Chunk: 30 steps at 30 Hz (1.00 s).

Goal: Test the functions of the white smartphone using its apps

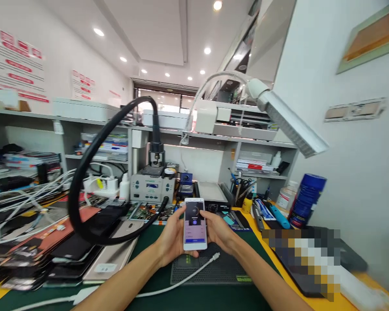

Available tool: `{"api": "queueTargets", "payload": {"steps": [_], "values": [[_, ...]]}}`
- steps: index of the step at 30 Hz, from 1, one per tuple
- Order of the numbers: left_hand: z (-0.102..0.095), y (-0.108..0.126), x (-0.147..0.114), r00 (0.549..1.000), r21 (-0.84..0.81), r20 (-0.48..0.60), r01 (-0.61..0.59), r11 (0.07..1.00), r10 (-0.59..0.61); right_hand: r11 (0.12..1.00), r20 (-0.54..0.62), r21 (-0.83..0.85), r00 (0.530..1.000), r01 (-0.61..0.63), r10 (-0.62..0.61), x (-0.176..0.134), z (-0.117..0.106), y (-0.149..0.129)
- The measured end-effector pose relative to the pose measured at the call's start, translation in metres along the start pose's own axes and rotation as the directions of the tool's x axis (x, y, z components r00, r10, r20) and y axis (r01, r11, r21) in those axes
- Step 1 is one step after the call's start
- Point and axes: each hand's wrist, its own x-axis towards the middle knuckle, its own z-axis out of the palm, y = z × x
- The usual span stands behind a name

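A white smartphone (195,231) with its screen lit is held upright between both hands, above a dark perforated mat (214,276) on the green work surface. My left hand (171,237) is closed round the phone's left side, with the thumb along its edge and fingers behind it. My right hand (218,231) grips the right edge, its thumb resting on the upper part of the screen. Below the phone, the loose plug end of a white cable (194,274) lies on the mat, touching neither hand.
Stacked phones and parts (68,242) crowd the left. A thick black hose (74,181) arches from the grey soldering station (151,188). Overhead hangs a lamp (291,116). At right are a blue spray can (307,201), a clear bottle (287,198) and a tool holder (241,188).
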Motion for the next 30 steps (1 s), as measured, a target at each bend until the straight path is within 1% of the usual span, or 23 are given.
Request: {"api": "queueTargets", "payload": {"steps": [3, 7, 8, 12, 17, 24, 30], "values": [[0.004, 0.0, -0.002, 0.999, 0.013, -0.053, 0.011, 1.0, -0.01, 1.0, 0.029, 0.014, 1.0, -0.004, 0.004, 0.006, -0.003, 0.004], [0.005, 0.001, -0.004, 0.992, 0.033, -0.119, 0.038, 0.999, -0.034, 1.0, 0.009, -0.003, 1.0, 0.009, -0.009, 0.009, -0.007, 0.005], [0.006, 0.001, -0.004, 0.99, 0.035, -0.136, 0.03, 0.999, -0.025, 1.0, 0.03, -0.014, 0.999, 0.016, -0.016, 0.009, -0.007, 0.004], [0.007, 0.001, -0.003, 0.984, 0.035, -0.174, 0.037, 0.999, -0.031, 1.0, 0.043, -0.014, 0.999, 0.015, -0.014, 0.009, -0.007, 0.004], [0.005, 0.001, 0.003, 0.973, 0.052, -0.23, 0.015, 0.999, -0.003, 1.0, 0.025, 0.02, 1.0, 0.005, -0.006, 0.014, -0.007, 0.005], [0.0, 0.0, 0.006, 0.961, 0.06, -0.277, 0.019, 0.998, -0.001, 0.998, -0.016, 0.043, 0.999, -0.041, 0.041, 0.016, -0.005, 0.002], [0.004, 0.001, 0.005, 0.97, 0.065, -0.242, 0.035, 0.997, -0.018, 0.998, -0.019, 0.047, 0.999, -0.04, 0.041, 0.016, -0.002, 0.002]]}}
